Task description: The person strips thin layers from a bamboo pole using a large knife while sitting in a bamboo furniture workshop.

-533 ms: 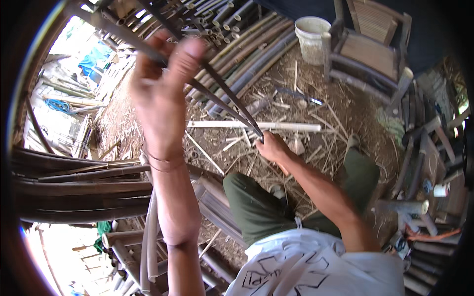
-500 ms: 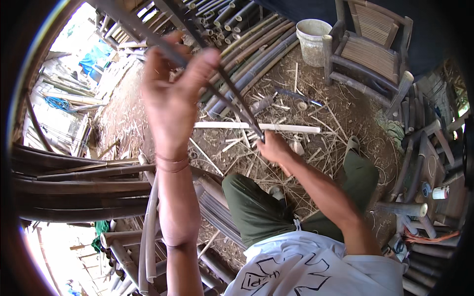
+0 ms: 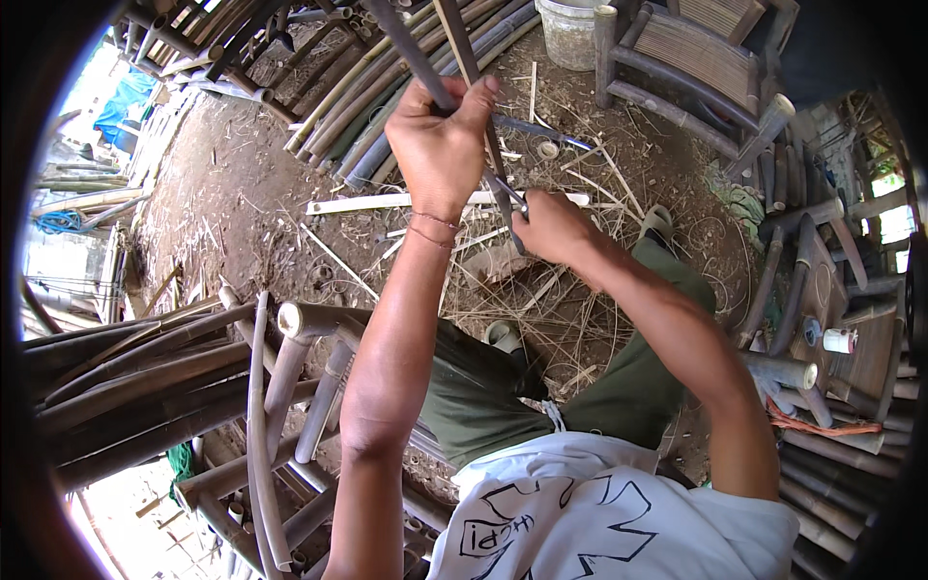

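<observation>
Bamboo strip (image 3: 474, 87) ran from 12 o'clock down toward 5, long axis steep. Left hand (image 3: 440, 145) was clenched around its upper part, right hand (image 3: 551, 227) fisted on a thin blade (image 3: 505, 188) at its lower end, just at 4 o'clock of left.

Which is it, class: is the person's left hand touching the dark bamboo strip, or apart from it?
Touching: in the head view the left hand is closed around the dark bamboo strip.

Bucket (image 3: 570, 29) far ahead, chair (image 3: 696, 58) right of it, probably bamboo poles (image 3: 126, 387) left.
</observation>
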`<action>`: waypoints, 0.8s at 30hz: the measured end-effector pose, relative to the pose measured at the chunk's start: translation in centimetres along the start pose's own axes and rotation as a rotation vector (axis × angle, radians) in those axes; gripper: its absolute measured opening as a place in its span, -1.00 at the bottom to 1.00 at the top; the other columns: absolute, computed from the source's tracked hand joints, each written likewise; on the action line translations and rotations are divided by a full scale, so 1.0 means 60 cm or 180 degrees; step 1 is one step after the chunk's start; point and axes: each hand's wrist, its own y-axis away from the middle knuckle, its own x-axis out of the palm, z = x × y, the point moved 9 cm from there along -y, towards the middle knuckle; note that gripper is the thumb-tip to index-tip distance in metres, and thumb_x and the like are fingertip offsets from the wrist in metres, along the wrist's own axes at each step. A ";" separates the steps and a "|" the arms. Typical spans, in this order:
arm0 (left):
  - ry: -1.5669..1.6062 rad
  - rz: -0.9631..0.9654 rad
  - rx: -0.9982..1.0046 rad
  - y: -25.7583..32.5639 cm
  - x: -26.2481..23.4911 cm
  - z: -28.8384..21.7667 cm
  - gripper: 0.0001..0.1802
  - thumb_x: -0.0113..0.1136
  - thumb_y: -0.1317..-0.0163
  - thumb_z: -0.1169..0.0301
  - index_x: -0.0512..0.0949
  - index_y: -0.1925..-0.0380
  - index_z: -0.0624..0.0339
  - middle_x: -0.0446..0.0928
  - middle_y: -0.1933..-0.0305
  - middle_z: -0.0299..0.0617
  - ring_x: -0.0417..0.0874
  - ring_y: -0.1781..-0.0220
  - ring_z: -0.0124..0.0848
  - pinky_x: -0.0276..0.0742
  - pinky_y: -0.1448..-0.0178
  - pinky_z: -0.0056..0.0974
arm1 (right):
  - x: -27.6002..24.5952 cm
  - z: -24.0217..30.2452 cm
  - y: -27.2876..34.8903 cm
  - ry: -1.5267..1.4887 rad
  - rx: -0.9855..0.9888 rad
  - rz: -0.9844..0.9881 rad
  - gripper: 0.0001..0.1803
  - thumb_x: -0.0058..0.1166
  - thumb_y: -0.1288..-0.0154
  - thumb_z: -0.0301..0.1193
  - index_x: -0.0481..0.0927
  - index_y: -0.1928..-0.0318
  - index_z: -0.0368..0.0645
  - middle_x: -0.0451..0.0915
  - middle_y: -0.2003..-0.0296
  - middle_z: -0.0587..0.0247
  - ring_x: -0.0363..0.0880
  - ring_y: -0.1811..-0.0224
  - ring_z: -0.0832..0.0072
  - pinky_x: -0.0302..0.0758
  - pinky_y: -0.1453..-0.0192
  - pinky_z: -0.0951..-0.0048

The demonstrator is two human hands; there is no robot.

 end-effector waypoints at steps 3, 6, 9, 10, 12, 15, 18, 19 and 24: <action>-0.0147 -0.0068 0.0163 -0.005 -0.007 0.000 -0.80 0.43 -0.12 0.46 0.58 0.54 0.29 0.52 0.63 -0.36 0.38 0.61 -0.65 0.27 0.53 -0.49 | 0.005 0.030 0.010 0.1023 -0.0356 -0.0327 -0.72 -0.18 -0.42 -0.50 0.45 0.01 -0.47 0.55 0.50 -0.01 0.49 0.64 0.45 0.33 0.76 0.49; -0.0327 -0.0223 0.0164 -0.006 -0.029 0.003 -0.80 0.44 -0.10 0.48 0.58 0.56 0.27 0.49 0.66 -0.40 0.30 0.64 -0.68 0.14 0.54 -0.53 | 0.003 0.039 0.010 0.0201 -0.0292 -0.0039 -0.71 -0.19 -0.46 -0.43 0.45 0.06 -0.46 0.52 0.55 0.11 0.47 0.68 0.45 0.35 0.76 0.44; -0.0357 -0.0256 0.0094 0.003 -0.045 0.004 -0.78 0.43 -0.13 0.31 0.61 0.54 0.16 0.47 0.63 -0.38 0.31 0.57 -0.64 0.12 0.47 -0.45 | 0.099 -0.061 -0.016 -0.0464 0.0106 0.0345 -0.67 -0.10 -0.43 -0.28 0.48 0.18 -0.38 0.52 0.61 0.21 0.43 0.71 0.49 0.42 0.66 0.43; -0.0458 -0.0302 0.0072 0.006 -0.055 0.006 -0.79 0.42 -0.13 0.32 0.61 0.53 0.15 0.43 0.65 -0.40 0.30 0.58 -0.64 0.12 0.46 -0.45 | 0.151 -0.113 -0.026 -0.0526 0.0266 0.0436 -0.69 -0.08 -0.41 -0.30 0.50 0.20 -0.38 0.53 0.60 0.19 0.43 0.70 0.50 0.41 0.65 0.47; -0.0330 -0.0561 -0.0139 0.023 -0.097 0.011 -0.82 0.39 -0.16 0.34 0.58 0.53 0.09 0.34 0.68 -0.44 0.19 0.65 -0.65 0.06 0.54 -0.46 | 0.258 -0.187 -0.032 -0.0045 0.0636 0.1024 -0.73 -0.06 -0.37 -0.38 0.52 0.24 -0.40 0.50 0.62 0.21 0.41 0.70 0.51 0.39 0.66 0.48; 0.0023 -0.0554 -0.0204 0.056 -0.136 0.015 -0.81 0.32 -0.22 0.38 0.53 0.55 0.05 0.26 0.70 -0.47 0.01 0.72 -0.66 -0.08 0.65 -0.48 | 0.334 -0.205 -0.034 -0.0734 0.0817 0.1301 -0.70 -0.03 -0.39 -0.31 0.50 0.22 -0.38 0.47 0.59 0.23 0.51 0.62 0.48 0.44 0.62 0.41; 0.0367 -0.0560 -0.0211 0.073 -0.199 0.015 -0.85 0.23 -0.29 0.41 0.54 0.47 0.11 0.18 0.71 -0.48 0.00 0.71 -0.67 -0.07 0.66 -0.49 | 0.353 -0.197 -0.004 -0.1905 0.1430 0.1368 -0.70 0.02 -0.34 -0.32 0.51 0.26 -0.39 0.46 0.64 0.23 0.43 0.69 0.45 0.46 0.59 0.33; 0.0306 -0.0715 -0.0122 0.076 -0.221 0.006 -0.86 0.20 -0.32 0.40 0.53 0.43 0.13 0.14 0.71 -0.48 0.00 0.71 -0.67 -0.05 0.65 -0.49 | 0.347 -0.181 -0.019 -0.1188 0.0635 0.1389 -0.66 -0.01 -0.38 -0.27 0.47 0.28 -0.38 0.46 0.64 0.23 0.43 0.69 0.45 0.47 0.61 0.36; 0.0212 -0.0859 0.0017 0.069 -0.249 -0.018 -0.86 0.11 -0.39 0.35 0.54 0.29 0.17 0.03 0.73 -0.48 -0.07 0.68 -0.65 -0.03 0.58 -0.47 | 0.319 -0.143 -0.034 0.0323 -0.0975 -0.0442 -0.67 0.03 -0.38 -0.25 0.44 0.31 -0.33 0.45 0.63 0.23 0.30 0.78 0.57 0.34 0.79 0.50</action>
